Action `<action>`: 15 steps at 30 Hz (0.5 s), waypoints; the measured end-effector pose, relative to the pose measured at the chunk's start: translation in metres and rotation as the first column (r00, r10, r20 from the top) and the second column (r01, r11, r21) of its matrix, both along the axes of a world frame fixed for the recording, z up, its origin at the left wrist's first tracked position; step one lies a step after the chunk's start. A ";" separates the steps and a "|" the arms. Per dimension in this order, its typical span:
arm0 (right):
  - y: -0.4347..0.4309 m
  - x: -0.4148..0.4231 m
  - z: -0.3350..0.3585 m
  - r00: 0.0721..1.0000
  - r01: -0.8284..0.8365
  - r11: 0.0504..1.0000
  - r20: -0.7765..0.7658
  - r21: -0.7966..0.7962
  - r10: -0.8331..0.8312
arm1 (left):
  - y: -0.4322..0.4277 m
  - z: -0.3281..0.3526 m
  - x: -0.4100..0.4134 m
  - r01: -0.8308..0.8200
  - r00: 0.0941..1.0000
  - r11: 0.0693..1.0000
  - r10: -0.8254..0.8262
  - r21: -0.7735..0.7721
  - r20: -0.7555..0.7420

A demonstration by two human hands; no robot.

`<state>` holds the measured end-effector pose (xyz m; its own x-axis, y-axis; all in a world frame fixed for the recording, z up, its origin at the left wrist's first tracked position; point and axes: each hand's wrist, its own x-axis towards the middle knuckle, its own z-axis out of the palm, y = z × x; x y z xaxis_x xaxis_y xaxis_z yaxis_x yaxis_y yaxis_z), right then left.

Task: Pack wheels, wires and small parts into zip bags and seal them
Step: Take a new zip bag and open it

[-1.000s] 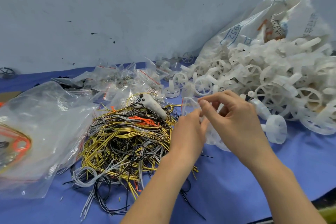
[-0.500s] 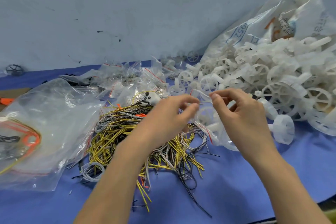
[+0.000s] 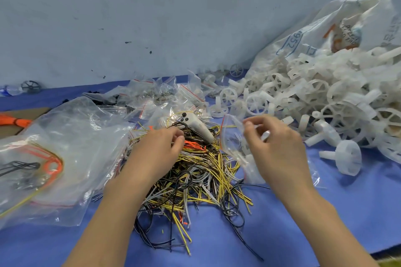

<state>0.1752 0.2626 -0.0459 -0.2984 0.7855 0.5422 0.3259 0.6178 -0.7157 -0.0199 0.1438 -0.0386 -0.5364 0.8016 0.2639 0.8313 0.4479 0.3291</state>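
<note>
My right hand [image 3: 280, 154] pinches the top edge of a small clear zip bag [image 3: 233, 143] with a red strip; white plastic parts show inside it. My left hand [image 3: 158, 151] rests on the tangled pile of yellow, black, white and orange wires [image 3: 201, 178], thumb and forefinger pinched at the strands; whether a wire is gripped is unclear. A white pointed part with black dots [image 3: 196, 125] lies on top of the pile, just beyond my left fingers. A heap of white plastic wheels [image 3: 325, 102] spills from a big sack on the right.
A large clear bag [image 3: 65, 147] holding orange and black wire loops lies at the left. Several small filled zip bags [image 3: 160, 97] sit at the back centre. A loose white wheel with axle [image 3: 345, 158] lies right of my right hand. A grey-blue wall closes the back.
My left hand let go of the zip bag and moved left and down onto the wire pile. My right hand kept the bag and held it up by its top edge.
</note>
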 end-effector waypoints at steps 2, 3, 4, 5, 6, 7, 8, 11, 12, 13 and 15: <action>-0.009 -0.006 -0.002 0.995 -0.065 0.996 0.076 0.065 0.060 | -0.001 0.000 -0.001 0.004 1.000 1.000 -0.004 0.003 0.000; -0.011 -0.008 -0.005 0.993 -0.069 0.996 0.098 0.065 0.062 | -0.001 0.000 -0.001 0.007 1.000 1.000 -0.007 0.006 0.014; -0.009 -0.009 -0.007 0.992 -0.064 0.997 0.109 0.045 0.059 | -0.001 0.001 -0.001 0.008 0.999 1.000 -0.009 0.014 0.038; -0.006 -0.009 -0.009 0.992 -0.057 0.998 0.115 0.019 0.054 | 0.000 0.004 -0.002 0.003 0.998 1.000 -0.005 0.031 0.062; -0.001 -0.009 -0.009 0.992 -0.046 0.999 0.117 -0.007 0.046 | 0.001 0.006 -0.003 -0.010 0.997 0.998 0.006 0.057 0.080; 0.004 -0.009 -0.009 0.993 -0.036 0.999 0.115 -0.024 0.039 | 0.004 0.010 -0.006 -0.031 0.996 0.995 0.023 0.095 0.085; 0.010 -0.009 -0.008 0.993 -0.031 0.999 0.110 -0.037 0.035 | 0.008 0.014 -0.011 -0.052 0.995 0.989 0.040 0.140 0.089; 0.023 -0.014 -0.004 0.995 -0.044 0.995 0.087 -0.085 0.051 | 0.031 0.028 -0.040 -0.087 0.989 0.968 0.054 0.236 0.141; 0.026 -0.016 -0.003 0.995 -0.051 0.993 0.085 -0.102 0.060 | 0.041 0.031 -0.054 -0.112 0.981 0.966 0.069 0.234 0.184; 0.030 -0.018 -0.003 0.994 -0.056 0.992 0.090 -0.117 0.067 | 0.050 0.033 -0.070 -0.149 0.965 0.964 0.094 0.220 0.244; 0.036 -0.021 -0.004 0.991 -0.064 0.987 0.104 -0.145 0.080 | 0.064 0.032 -0.103 -0.237 0.914 0.956 0.159 0.172 0.374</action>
